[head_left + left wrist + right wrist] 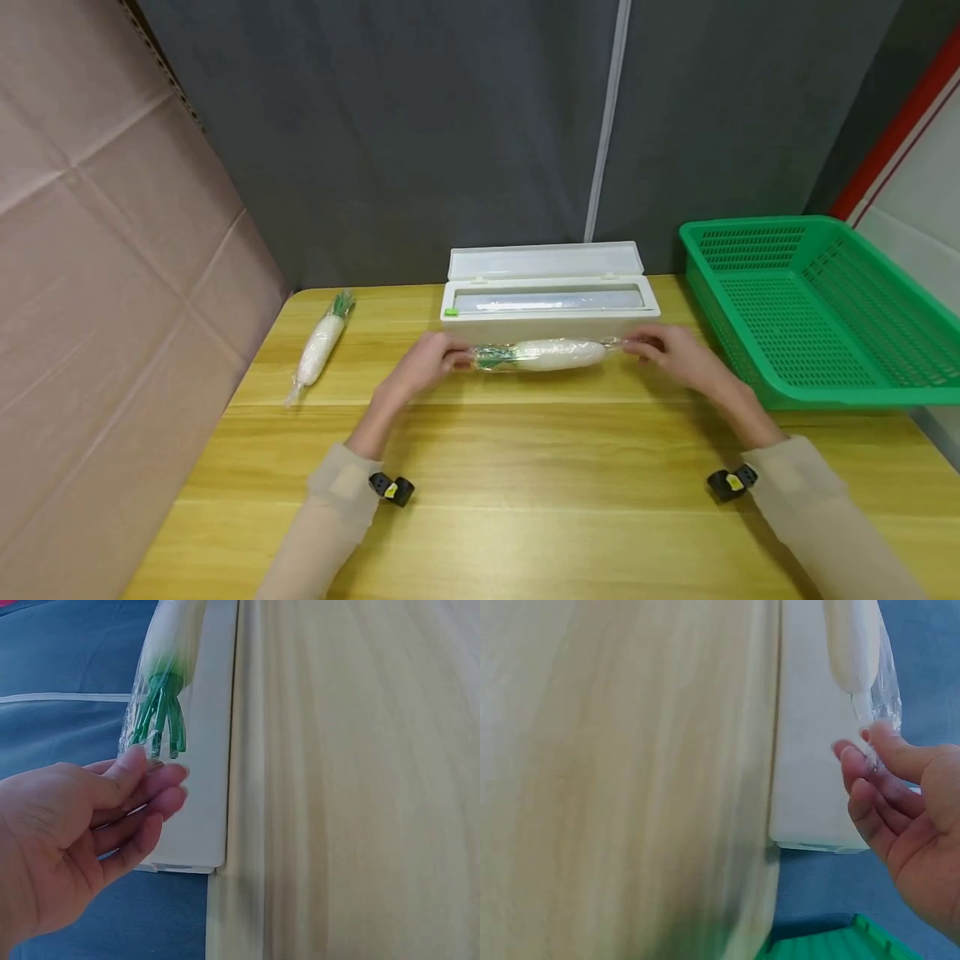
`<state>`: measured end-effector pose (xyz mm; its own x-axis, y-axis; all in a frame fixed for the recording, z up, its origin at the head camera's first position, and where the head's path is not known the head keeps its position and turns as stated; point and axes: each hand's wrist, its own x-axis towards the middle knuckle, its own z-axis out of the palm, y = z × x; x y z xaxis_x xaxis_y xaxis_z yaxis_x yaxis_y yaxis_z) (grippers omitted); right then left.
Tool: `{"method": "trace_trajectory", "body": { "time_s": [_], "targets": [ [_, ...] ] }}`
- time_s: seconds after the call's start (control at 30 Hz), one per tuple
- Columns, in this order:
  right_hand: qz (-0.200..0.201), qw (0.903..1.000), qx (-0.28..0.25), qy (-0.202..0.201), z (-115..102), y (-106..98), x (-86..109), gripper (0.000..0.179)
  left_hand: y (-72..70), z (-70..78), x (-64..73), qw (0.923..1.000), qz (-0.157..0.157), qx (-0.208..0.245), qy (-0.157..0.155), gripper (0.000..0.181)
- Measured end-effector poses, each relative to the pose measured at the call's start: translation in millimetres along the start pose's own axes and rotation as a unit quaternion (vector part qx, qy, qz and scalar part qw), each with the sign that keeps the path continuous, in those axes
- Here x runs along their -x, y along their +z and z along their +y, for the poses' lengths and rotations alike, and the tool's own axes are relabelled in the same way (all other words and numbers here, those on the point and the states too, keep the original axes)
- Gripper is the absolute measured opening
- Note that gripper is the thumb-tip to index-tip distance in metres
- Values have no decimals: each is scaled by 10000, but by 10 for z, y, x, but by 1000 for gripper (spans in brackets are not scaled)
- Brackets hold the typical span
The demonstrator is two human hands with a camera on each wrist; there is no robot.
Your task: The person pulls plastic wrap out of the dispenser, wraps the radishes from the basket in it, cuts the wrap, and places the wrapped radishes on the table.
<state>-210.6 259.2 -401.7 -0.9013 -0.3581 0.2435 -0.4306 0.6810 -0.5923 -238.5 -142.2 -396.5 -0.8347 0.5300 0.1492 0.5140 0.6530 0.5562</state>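
Note:
Between my two hands a white radish (561, 354) with cut green stems is held level, wrapped in clear plastic film. My left hand (429, 364) pinches the film at the stem end; the left wrist view shows thumb and fingertips on it just past the green stems (159, 712). At the root end my right hand (671, 354) pinches the film (885, 697), gathered into a tail beyond the tip. Right behind the radish stands a white film dispenser box (551, 327), its lid (546, 262) raised and a roll of film (551, 301) inside.
A second wrapped radish (321, 343) lies on the left of the wooden table (525, 492). To the right stands a green plastic basket (817, 396) with perforated walls. A dark grey curtain (420, 142) hangs behind the table.

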Motion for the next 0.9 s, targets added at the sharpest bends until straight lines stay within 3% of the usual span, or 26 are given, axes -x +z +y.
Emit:
{"method": "trace_trajectory", "body": {
  "time_s": [0.2,0.37,0.5,0.63,0.9],
  "targets": [
    [579,9980,-230,72,-116,-76,43,13,-48,-22,44,9924,-11,1227,7,22],
    [1120,9929,-390,-117,-169,-102,69,14,-69,4,73,9843,296,1738,-79,25],
    [1295,9893,-622,-253,-222,-125,92,15,-64,51,76,9717,677,2234,-350,31],
    [1494,9854,-744,-345,-279,-135,101,16,-76,114,77,9612,1142,2434,-608,25],
    [1951,9763,-924,-123,-376,-127,78,15,-115,219,98,9582,1660,2180,-821,9]
  ]
}}
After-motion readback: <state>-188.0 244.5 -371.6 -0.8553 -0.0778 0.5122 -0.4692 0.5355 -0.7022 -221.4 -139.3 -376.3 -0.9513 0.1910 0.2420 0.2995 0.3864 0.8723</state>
